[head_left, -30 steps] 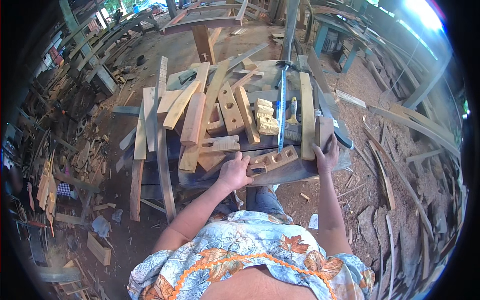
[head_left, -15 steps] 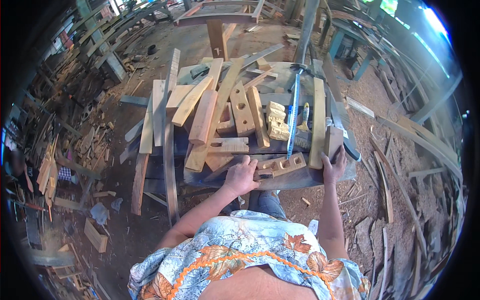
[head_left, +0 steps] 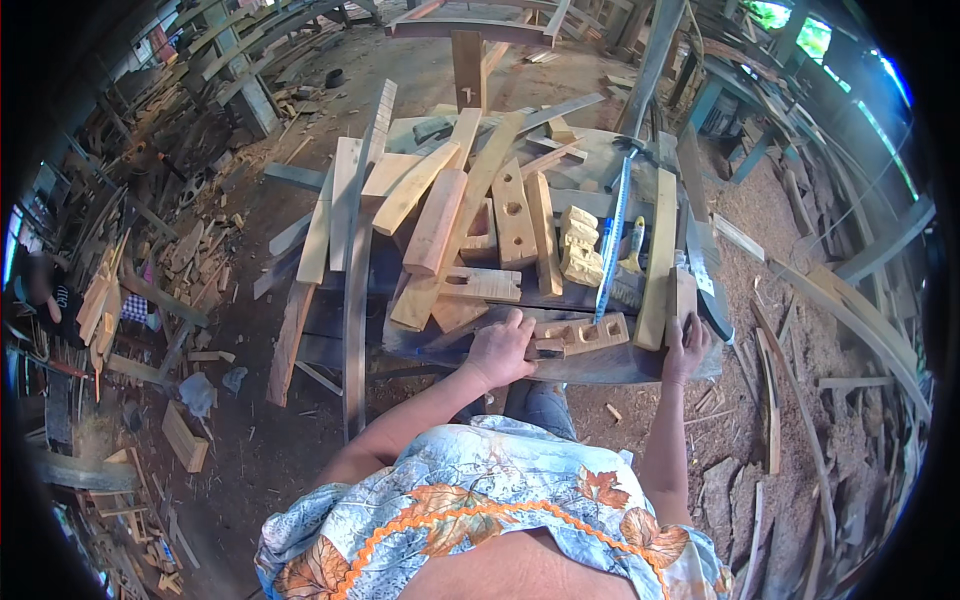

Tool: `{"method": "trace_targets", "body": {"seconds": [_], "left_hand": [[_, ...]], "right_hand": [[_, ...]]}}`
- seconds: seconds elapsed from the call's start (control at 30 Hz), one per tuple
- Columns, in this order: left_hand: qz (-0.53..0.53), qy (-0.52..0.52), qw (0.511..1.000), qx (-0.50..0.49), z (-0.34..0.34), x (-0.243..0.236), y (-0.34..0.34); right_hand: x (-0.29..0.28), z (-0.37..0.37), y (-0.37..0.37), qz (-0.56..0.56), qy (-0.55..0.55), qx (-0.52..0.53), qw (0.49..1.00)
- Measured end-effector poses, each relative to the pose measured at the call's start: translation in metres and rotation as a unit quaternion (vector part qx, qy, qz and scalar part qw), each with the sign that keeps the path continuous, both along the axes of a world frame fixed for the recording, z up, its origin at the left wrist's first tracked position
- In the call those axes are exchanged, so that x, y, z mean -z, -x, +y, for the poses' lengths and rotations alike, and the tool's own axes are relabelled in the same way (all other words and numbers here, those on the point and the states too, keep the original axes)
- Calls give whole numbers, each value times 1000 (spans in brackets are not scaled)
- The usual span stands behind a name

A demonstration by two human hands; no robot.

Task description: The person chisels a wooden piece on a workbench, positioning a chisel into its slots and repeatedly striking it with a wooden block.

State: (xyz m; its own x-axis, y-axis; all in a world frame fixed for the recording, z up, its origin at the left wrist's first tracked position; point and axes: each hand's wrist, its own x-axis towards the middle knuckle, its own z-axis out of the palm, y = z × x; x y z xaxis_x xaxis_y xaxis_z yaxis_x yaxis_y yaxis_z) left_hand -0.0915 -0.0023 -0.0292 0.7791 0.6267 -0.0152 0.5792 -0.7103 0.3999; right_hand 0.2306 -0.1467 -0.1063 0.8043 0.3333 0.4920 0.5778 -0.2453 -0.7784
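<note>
My left hand [head_left: 501,352] is closed at the bench's near edge on a small wooden piece [head_left: 547,348] with a dark end; the palm hides much of it. Just right of it lies a wooden block with square holes [head_left: 590,334]. My right hand [head_left: 686,352] grips the near end of a short wooden block [head_left: 683,294], thumb and fingers on its sides. Beside that block, to the left, lies a long pale wood strip [head_left: 657,260]. A handsaw with a black handle [head_left: 714,312] lies to the right of my right hand.
Wood pieces, among them a drilled block [head_left: 514,215], cover the workbench [head_left: 640,362]. A blue-white measuring strip [head_left: 617,225], a brush [head_left: 636,245], yellowish carved blocks [head_left: 580,250] and a hammer [head_left: 632,146] lie there. Long boards [head_left: 355,300] overhang the left side. Scrap wood litters the floor; a person [head_left: 50,295] is far left.
The view has shifted, so the bench sits farther right. The block in my right hand has turned and now shows a narrower face. My left hand keeps its place by the holed block.
</note>
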Motion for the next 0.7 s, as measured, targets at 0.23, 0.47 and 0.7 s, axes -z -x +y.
{"method": "trace_targets", "body": {"seconds": [0.23,0.47,0.7], "left_hand": [[-14,-1,1000,-3,1,3,0],[-29,-4,1000,-2,1,6,0],[-45,-15,999,-6,-1,4,2]], "right_hand": [[-126,5,33,63,-148,-136,978],[-320,-17,154,-285,-203,-377,857],[-387,-30,238,-399,-104,-398,820]]}}
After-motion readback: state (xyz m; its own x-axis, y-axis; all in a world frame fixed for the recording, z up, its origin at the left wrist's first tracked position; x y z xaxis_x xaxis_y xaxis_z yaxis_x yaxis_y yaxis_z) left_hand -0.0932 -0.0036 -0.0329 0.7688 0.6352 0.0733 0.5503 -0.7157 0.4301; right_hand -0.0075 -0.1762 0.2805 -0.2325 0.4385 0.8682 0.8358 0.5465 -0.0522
